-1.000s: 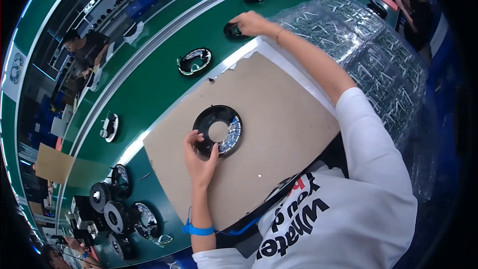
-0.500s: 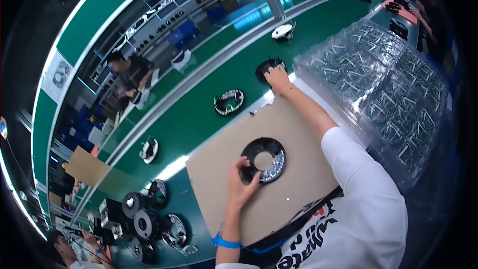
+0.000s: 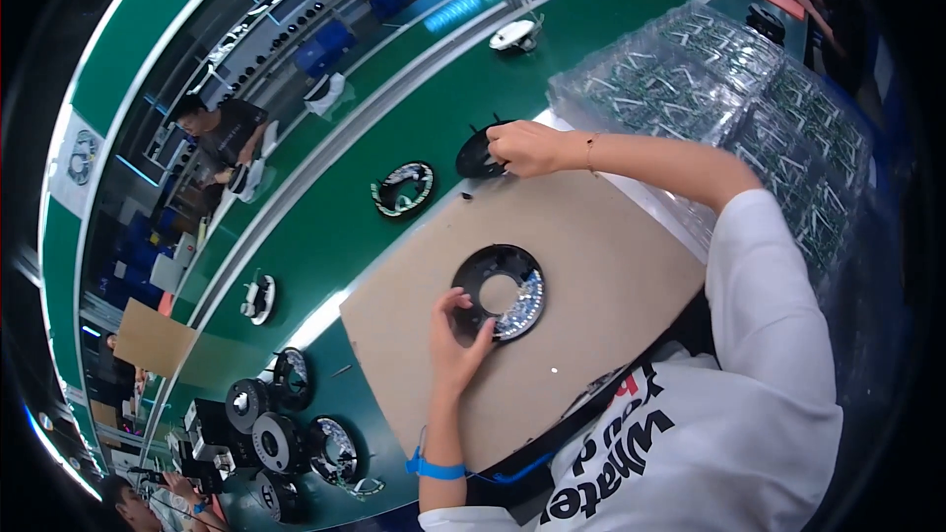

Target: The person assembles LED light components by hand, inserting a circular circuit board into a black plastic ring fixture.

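A black ring-shaped housing [image 3: 535, 310] lies on the brown board in front of me, its right side lined with small shiny pieces. My left hand [image 3: 459, 343] grips its left rim, thumb and fingers apart on the edge. Farther off, at the board's far edge, my right hand [image 3: 537, 148] is closed on the right side of a black round part [image 3: 476, 154] with thin prongs sticking up. The fingertips behind that part are partly hidden. Just left of it, a ring with a pale segmented rim [image 3: 403, 189] rests on the green surface.
The brown board [image 3: 581, 276] lies at an angle on the green table. Plastic-wrapped trays of small green-and-white parts [image 3: 680, 89] stand at right. Several black round units [image 3: 278, 443] cluster at lower left. White parts [image 3: 514, 35] sit along the far strip. Other people work beyond.
My right hand has drawn the black round part slightly nearer to the board, and its forearm now lies more level. The left hand stays on the ring housing. The whole view has shifted.
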Tool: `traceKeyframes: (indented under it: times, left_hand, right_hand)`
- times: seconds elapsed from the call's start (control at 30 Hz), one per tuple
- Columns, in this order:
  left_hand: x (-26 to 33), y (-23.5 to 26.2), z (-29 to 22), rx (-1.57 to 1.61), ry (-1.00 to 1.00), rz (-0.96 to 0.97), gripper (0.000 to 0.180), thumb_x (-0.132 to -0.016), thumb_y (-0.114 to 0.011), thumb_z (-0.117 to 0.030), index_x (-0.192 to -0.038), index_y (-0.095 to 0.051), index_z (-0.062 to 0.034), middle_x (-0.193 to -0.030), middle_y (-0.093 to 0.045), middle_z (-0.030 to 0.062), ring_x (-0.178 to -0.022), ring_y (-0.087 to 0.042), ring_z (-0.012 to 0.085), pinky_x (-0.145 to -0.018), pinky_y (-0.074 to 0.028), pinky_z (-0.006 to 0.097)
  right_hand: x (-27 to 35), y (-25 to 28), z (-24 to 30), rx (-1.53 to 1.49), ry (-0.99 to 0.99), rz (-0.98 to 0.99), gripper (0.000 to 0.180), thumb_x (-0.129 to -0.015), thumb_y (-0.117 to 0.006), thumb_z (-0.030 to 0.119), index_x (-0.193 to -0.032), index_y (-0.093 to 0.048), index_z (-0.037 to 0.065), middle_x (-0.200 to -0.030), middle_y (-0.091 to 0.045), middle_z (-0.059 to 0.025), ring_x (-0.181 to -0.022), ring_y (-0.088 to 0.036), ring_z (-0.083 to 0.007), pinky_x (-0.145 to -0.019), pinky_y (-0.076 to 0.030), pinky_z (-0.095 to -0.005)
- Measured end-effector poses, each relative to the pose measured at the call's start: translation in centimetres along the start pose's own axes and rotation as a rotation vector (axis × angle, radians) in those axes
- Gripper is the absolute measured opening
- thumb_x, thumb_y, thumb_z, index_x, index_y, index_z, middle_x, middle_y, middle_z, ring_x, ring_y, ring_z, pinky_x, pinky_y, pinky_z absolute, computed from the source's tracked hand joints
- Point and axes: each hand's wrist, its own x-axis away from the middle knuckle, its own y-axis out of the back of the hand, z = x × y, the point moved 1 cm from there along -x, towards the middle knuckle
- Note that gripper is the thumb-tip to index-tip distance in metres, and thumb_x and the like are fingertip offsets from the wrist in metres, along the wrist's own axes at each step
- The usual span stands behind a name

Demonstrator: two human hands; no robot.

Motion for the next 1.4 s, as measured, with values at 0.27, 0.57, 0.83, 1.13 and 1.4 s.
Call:
traceKeyframes:
  times: [0.27, 0.57, 0.83, 1.13, 1.4]
  left_hand:
    - [0.0, 0.0, -0.6, -0.016, 0.041, 0.035, 0.057, -0.067, -0.069, 0.0, -0.117, -0.041, -0.0018, -0.1, -0.049, 0.0095, -0.096, -0.049, 0.0186, -0.093, -0.038, 0.032]
    - [-0.1, -0.3, -0.4, 0.044, 0.052, 0.064, 0.06, -0.067, -0.065, 0.003, -0.12, -0.038, -0.0041, -0.106, -0.048, 0.0111, -0.098, -0.047, 0.0188, -0.097, -0.034, 0.033]
    - [0.3, -0.5, -0.6, 0.069, 0.062, 0.082, 0.061, -0.067, -0.064, 0.004, -0.121, -0.038, -0.0057, -0.104, -0.047, 0.0103, -0.099, -0.046, 0.0193, -0.099, -0.032, 0.034]
    - [0.1, -1.1, -1.1, 0.085, 0.053, 0.09, 0.061, -0.066, -0.063, 0.004, -0.121, -0.038, -0.0053, -0.099, -0.046, 0.0095, -0.101, -0.047, 0.0208, -0.099, -0.032, 0.036]
    - [0.0, -1.2, -1.4, 0.074, -0.018, 0.139, 0.065, -0.062, -0.067, -0.002, -0.121, -0.039, -0.0048, -0.09, -0.048, 0.0073, -0.089, -0.048, 0.0185, -0.092, -0.036, 0.034]
  right_hand:
    - [9.7, 5.2, 5.9, -0.031, -0.002, 0.237, 0.016, -0.072, -0.054, 0.003, -0.088, -0.057, 0.002, -0.104, -0.049, -0.016, -0.079, -0.055, -0.0328, -0.068, -0.045, -0.0427]
    - [26.8, 20.1, 4.5, 0.088, -0.712, 0.638, 0.03, -0.075, -0.063, 0.018, -0.103, -0.059, 0.008, -0.105, -0.055, -0.0086, -0.095, -0.055, -0.0288, -0.077, -0.046, -0.0398]
    - [36.8, 22.4, 7.7, 0.471, -1.281, 0.28, 0.037, -0.075, -0.066, 0.023, -0.107, -0.055, 0.009, -0.095, -0.054, -0.0098, -0.091, -0.055, -0.0292, -0.075, -0.044, -0.0389]
    - [37.5, 20.8, 6.8, 0.251, -1.266, 0.144, 0.015, -0.073, -0.063, 0.013, -0.08, -0.056, 0.003, -0.066, -0.056, -0.0078, -0.065, -0.055, -0.0249, -0.059, -0.043, -0.0352]
    - [36.2, 22.5, 6.1, 0.176, -1.146, -0.35, 0.018, -0.077, -0.057, 0.004, -0.095, -0.06, 0.004, -0.066, -0.051, -0.001, -0.058, -0.048, -0.0074, -0.054, -0.04, -0.024]
